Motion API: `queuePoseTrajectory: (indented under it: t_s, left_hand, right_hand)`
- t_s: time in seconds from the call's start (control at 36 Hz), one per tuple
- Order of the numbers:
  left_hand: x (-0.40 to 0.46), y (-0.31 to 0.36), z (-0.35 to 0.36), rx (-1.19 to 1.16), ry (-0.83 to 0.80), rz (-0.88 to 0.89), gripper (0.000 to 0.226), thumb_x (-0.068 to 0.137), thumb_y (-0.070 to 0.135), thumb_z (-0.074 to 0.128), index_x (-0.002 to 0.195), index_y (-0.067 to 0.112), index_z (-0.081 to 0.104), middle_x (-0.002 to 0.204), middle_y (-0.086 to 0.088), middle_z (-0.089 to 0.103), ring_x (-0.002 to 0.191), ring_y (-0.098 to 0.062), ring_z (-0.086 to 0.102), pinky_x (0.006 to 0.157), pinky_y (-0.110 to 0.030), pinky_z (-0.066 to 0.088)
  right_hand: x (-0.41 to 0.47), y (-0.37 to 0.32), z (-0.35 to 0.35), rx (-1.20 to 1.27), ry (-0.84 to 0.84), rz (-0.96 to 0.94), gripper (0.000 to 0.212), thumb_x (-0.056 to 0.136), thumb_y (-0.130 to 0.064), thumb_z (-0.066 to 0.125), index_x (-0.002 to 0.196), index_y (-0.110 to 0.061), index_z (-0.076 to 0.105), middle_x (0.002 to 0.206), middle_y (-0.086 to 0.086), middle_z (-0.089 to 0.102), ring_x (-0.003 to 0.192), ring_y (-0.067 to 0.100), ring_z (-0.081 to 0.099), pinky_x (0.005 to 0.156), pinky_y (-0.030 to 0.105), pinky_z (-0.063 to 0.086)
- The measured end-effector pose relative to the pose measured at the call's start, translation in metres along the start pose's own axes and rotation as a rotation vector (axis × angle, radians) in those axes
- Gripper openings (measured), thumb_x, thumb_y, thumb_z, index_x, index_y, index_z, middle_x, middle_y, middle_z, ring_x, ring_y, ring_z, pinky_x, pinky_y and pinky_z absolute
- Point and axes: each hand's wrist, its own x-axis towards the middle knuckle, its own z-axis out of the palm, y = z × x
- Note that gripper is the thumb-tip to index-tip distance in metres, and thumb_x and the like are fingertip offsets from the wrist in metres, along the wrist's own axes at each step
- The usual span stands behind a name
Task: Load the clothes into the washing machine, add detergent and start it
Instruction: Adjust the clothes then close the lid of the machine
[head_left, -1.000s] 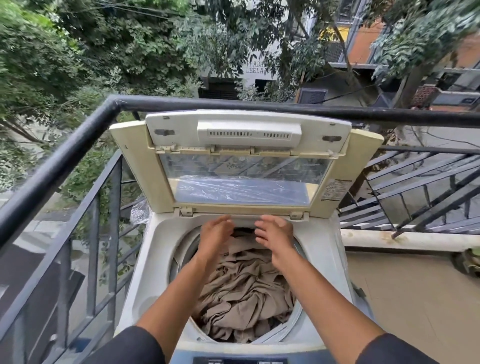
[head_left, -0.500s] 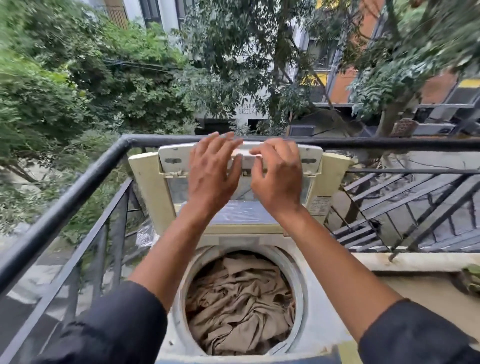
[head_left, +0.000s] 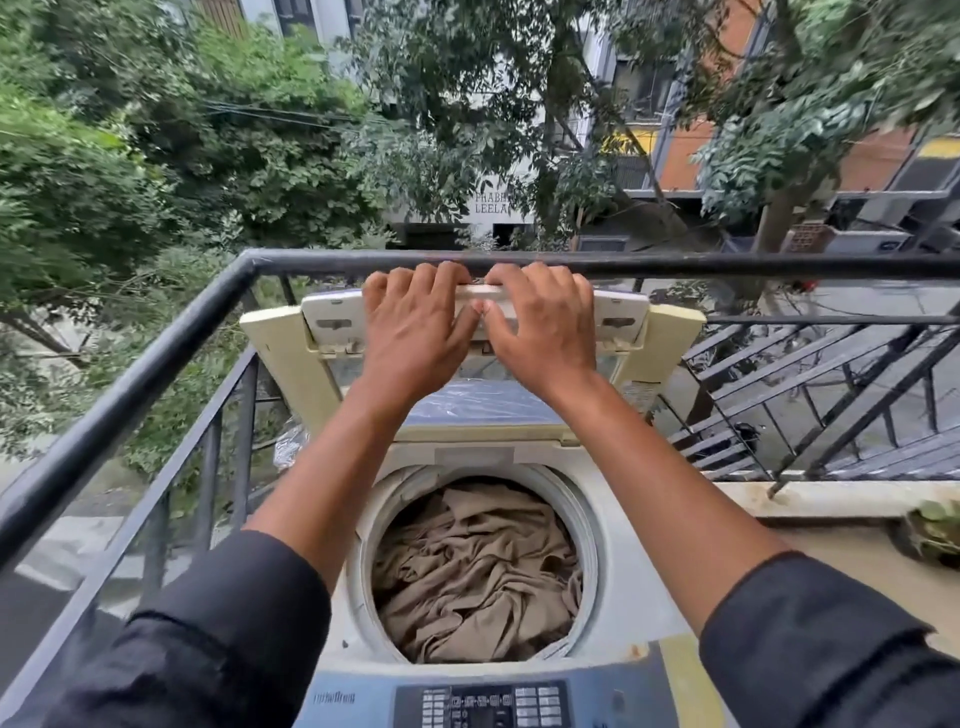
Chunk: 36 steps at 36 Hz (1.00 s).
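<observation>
On a balcony edged by a black metal railing (head_left: 156, 358) of round tube with flat upright bars, leafy trees fill the far left. Just inside the rail stands a top-loading washing machine (head_left: 639, 587), its white plastic body yellowed and marked with small rust spots. Its hinged lid (head_left: 275, 353) is raised, cream at the frame with a clear window panel wrapped in crinkled plastic film. The left hand (head_left: 410, 332) lies over the lid's top edge, its fingers (head_left: 431, 278) curled closed over that edge, and the right hand (head_left: 540, 327) sits just beside it, thumbs nearly touching, its fingers hooked over the same edge. Both forearms are bare, with dark sleeves pushed up near the elbows. Below the arms the round drum opening holds the clothes (head_left: 478, 571), a crumpled heap of tan fabric in soft folds filling the tub. Nearest the camera runs the blue control panel (head_left: 488, 704) with rows of small buttons. To the right, a pale concrete ledge (head_left: 831, 493) carries a dark round pot with green leaves (head_left: 930, 530)
</observation>
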Motion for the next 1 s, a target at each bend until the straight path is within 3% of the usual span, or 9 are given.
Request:
queuePoseTrajectory:
  t_s: [0.19,0.33,0.53,0.64,0.75,0.89,1.0]
  left_hand:
    - [-0.051,0.007,-0.022,0.029,-0.035,0.048,0.045,0.106,0.06,0.029,0.13,0.027,0.05,0.11,0.005,0.06,0.1,-0.024,0.052,0.092,-0.045,0.036]
    - [-0.087,0.013,-0.038,0.045,-0.106,0.06,0.043,0.105,0.062,0.029,0.119,0.031,0.055,0.105,0.009,0.064,0.094,-0.021,0.055,0.087,-0.042,0.034]
    - [-0.159,0.013,-0.046,-0.115,-0.188,0.126,0.032,0.1,0.056,0.053,0.122,0.036,0.063,0.106,0.008,0.07,0.097,-0.023,0.065,0.084,-0.043,0.045]
    - [-0.207,0.015,-0.035,-0.172,-0.251,0.106,0.032,0.092,0.045,0.068,0.122,0.033,0.066,0.105,0.008,0.069,0.097,-0.024,0.064,0.082,-0.041,0.047]
    - [-0.246,0.018,-0.02,-0.228,-0.305,0.071,0.035,0.089,0.047,0.073,0.12,0.033,0.066,0.106,0.013,0.068,0.095,-0.019,0.062,0.081,-0.034,0.044]
    - [-0.279,0.021,-0.003,-0.297,-0.369,0.05,0.037,0.093,0.055,0.061,0.118,0.029,0.067,0.107,0.011,0.068,0.099,-0.02,0.063,0.084,-0.04,0.047]
    - [-0.304,0.021,0.011,-0.303,-0.43,0.0,0.034,0.089,0.048,0.069,0.118,0.03,0.066,0.101,0.011,0.065,0.096,-0.022,0.062,0.085,-0.039,0.047]
  right_hand:
    - [-0.042,-0.008,-0.02,-0.028,-0.013,-0.043,0.03,0.094,-0.047,0.05,0.105,-0.026,0.069,0.089,-0.003,0.07,0.083,0.025,0.06,0.082,0.04,0.037]
    - [-0.074,-0.012,-0.042,-0.075,-0.141,-0.08,0.037,0.093,-0.053,0.046,0.1,-0.024,0.068,0.086,0.0,0.069,0.082,0.027,0.062,0.076,0.039,0.042]
    - [-0.116,-0.009,-0.067,0.065,-0.559,-0.156,0.063,0.078,-0.073,0.031,0.097,-0.025,0.067,0.088,0.0,0.07,0.084,0.029,0.065,0.067,0.036,0.046]
    - [-0.157,-0.012,-0.066,0.129,-0.673,-0.126,0.035,0.079,-0.061,0.052,0.082,-0.026,0.057,0.074,-0.006,0.062,0.07,0.024,0.058,0.06,0.034,0.037]
    - [-0.2,-0.011,-0.056,0.207,-0.77,-0.057,0.034,0.075,-0.059,0.051,0.079,-0.026,0.053,0.072,-0.007,0.06,0.069,0.02,0.058,0.063,0.037,0.049]
    - [-0.243,-0.006,-0.042,0.232,-0.854,-0.045,0.031,0.082,-0.056,0.059,0.085,-0.025,0.052,0.081,-0.007,0.059,0.075,0.021,0.055,0.063,0.036,0.044]
    - [-0.263,-0.006,-0.033,0.214,-0.955,-0.034,0.028,0.097,-0.05,0.051,0.093,-0.023,0.057,0.095,-0.001,0.06,0.089,0.023,0.054,0.068,0.035,0.037]
